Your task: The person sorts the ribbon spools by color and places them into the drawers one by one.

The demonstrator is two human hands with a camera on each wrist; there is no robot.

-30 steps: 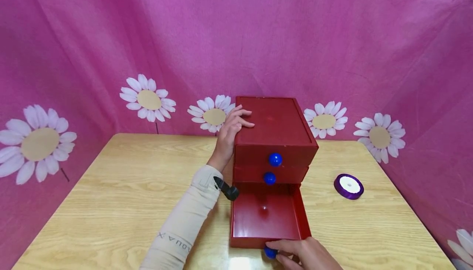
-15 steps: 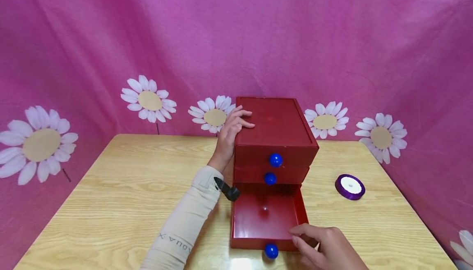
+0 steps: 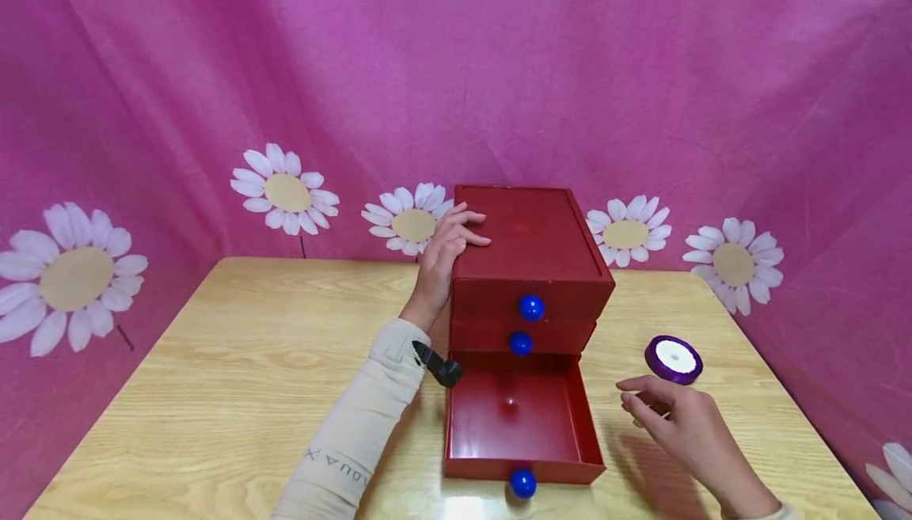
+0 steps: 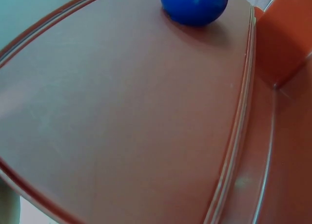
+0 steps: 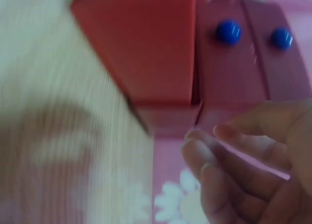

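Observation:
A red drawer cabinet stands on the table with its bottom drawer pulled out, bare inside. My left hand rests against its left side, the fingers laid over the top edge. My right hand is in the air right of the drawer, fingers loosely bent and holding nothing. Just beyond those fingers lies a spool of purple ribbon with a white centre. A blue knob sits on the drawer front. The left wrist view shows a red drawer front and a blue knob; no fingers appear there.
Two upper drawers are closed, with blue knobs on their fronts. The wooden table spreads to both sides. Behind it hangs a pink cloth printed with white daisies.
My right hand has let go of the bottom drawer's knob and moved right and away from me, toward the ribbon spool. The left hand and cabinet have stayed in place.

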